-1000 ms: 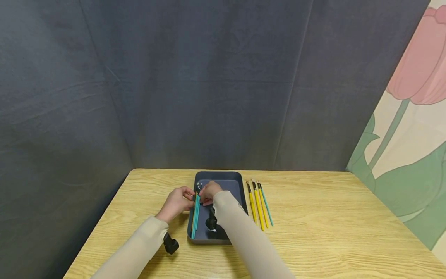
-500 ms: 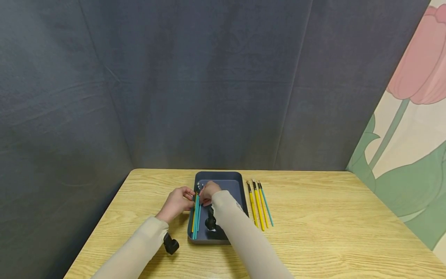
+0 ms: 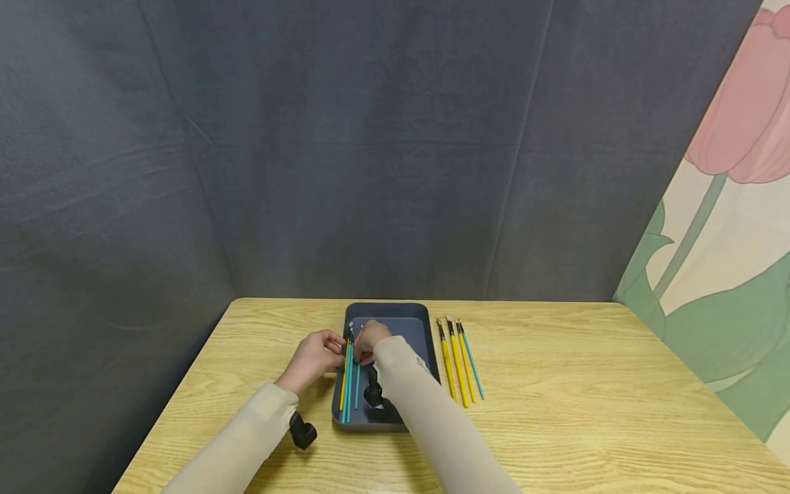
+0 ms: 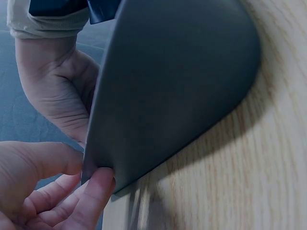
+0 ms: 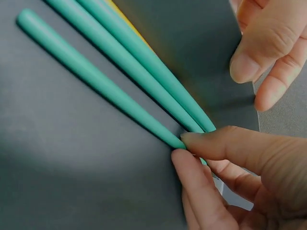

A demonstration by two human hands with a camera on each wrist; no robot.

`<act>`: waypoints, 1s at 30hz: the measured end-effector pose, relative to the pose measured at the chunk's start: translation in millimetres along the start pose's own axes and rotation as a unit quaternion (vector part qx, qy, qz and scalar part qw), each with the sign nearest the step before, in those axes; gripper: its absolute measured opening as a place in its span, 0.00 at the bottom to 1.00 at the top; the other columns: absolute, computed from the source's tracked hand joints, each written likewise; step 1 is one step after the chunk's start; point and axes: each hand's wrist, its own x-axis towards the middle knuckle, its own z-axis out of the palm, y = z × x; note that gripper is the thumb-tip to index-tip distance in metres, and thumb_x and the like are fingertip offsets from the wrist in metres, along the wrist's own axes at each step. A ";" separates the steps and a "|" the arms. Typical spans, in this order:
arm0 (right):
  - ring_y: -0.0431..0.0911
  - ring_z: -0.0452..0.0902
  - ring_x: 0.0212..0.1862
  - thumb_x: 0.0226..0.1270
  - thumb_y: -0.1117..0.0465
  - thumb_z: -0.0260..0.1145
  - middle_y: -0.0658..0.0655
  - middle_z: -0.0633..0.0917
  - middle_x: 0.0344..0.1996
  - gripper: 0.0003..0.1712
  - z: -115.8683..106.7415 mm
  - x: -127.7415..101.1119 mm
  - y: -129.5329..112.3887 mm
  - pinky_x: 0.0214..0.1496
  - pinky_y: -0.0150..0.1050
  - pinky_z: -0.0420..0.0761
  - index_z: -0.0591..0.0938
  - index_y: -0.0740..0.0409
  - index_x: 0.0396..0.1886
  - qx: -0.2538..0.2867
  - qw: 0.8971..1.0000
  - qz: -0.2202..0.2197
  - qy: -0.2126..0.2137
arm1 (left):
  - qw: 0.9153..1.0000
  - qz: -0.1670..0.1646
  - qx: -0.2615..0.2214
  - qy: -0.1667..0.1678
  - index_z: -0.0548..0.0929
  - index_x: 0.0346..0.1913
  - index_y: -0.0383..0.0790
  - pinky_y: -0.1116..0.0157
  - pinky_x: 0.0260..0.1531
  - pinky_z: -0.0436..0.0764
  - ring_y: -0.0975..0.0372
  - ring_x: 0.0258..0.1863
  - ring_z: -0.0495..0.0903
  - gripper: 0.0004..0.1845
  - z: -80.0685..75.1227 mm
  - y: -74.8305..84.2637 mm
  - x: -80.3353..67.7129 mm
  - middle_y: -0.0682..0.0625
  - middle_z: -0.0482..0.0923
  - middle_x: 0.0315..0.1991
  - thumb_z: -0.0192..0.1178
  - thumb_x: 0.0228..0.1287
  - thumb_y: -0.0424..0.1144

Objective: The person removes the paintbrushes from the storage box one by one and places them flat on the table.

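The tray (image 3: 412, 312) is dark slate grey. In it lie teal paintbrushes (image 3: 349, 381) with one yellow-handled brush (image 3: 343, 374) beside them; the right wrist view shows the teal handles (image 5: 115, 62) plain and matt. On the tabletop (image 3: 586, 398), pale yellow wood with darker grain lines, lie two yellow brushes (image 3: 458, 370) and another teal one (image 3: 472, 363). Both sleeves (image 3: 432, 418) are beige. The backdrop cloth (image 3: 345, 151) is dark blue-grey; the wall panel (image 3: 728, 206) shows a pink tulip with green leaves on cream.

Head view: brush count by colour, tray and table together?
Teal brushes: 4 (3 in the tray, 1 on the table)
Yellow brushes: 4 (1 in the tray, apparently 3 on the table)
Total: 8
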 end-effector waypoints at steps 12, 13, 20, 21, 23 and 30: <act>0.43 0.74 0.11 0.43 0.80 0.69 0.57 0.78 0.09 0.11 -2.7 -7.5 -3.7 0.14 0.29 0.78 0.80 0.64 0.14 -0.062 0.998 -0.008 0.012 | 1.000 0.002 0.000 0.002 0.80 0.46 0.28 0.63 0.28 0.86 0.59 0.29 0.79 0.16 0.0 0.4 -0.5 0.41 0.77 0.36 0.62 0.51 0.21; 0.43 0.74 0.11 0.43 0.80 0.69 0.57 0.78 0.09 0.10 -2.9 -7.7 -3.8 0.14 0.29 0.78 0.80 0.64 0.14 -0.065 0.998 -0.009 0.013 | 1.000 0.002 0.000 0.002 0.80 0.46 0.28 0.63 0.27 0.86 0.59 0.29 0.79 0.16 0.2 0.3 -0.4 0.41 0.77 0.36 0.62 0.51 0.21; 0.42 0.76 0.12 0.46 0.78 0.70 0.57 0.81 0.12 0.10 -3.2 -7.4 -2.6 0.17 0.31 0.80 0.81 0.62 0.16 -0.071 0.997 -0.006 0.012 | 1.000 0.003 -0.001 0.002 0.80 0.46 0.28 0.63 0.28 0.86 0.59 0.30 0.79 0.17 0.4 0.2 -1.0 0.41 0.77 0.36 0.63 0.50 0.21; 0.42 0.76 0.13 0.46 0.78 0.70 0.57 0.82 0.13 0.10 -3.6 -7.1 -2.5 0.17 0.31 0.81 0.81 0.62 0.16 -0.068 0.998 -0.005 0.009 | 1.000 0.003 -0.004 0.002 0.80 0.46 0.28 0.63 0.28 0.86 0.59 0.30 0.79 0.17 0.4 0.8 -1.4 0.41 0.77 0.36 0.62 0.50 0.21; 0.43 0.77 0.14 0.47 0.79 0.69 0.57 0.83 0.15 0.10 -4.6 -7.3 -2.3 0.19 0.32 0.82 0.81 0.62 0.17 -0.055 0.998 -0.003 0.002 | 1.000 0.000 -0.007 0.001 0.80 0.46 0.28 0.62 0.28 0.86 0.59 0.29 0.79 0.17 0.4 1.7 -2.2 0.41 0.77 0.36 0.62 0.50 0.21; 0.45 0.78 0.19 0.48 0.82 0.65 0.60 0.84 0.25 0.10 -8.7 -9.9 -0.3 0.26 0.37 0.86 0.82 0.66 0.26 0.011 0.999 -0.014 -0.028 | 1.000 -0.006 -0.016 0.001 0.80 0.46 0.27 0.62 0.29 0.86 0.59 0.29 0.79 0.17 -0.5 4.1 -3.5 0.41 0.77 0.36 0.62 0.49 0.21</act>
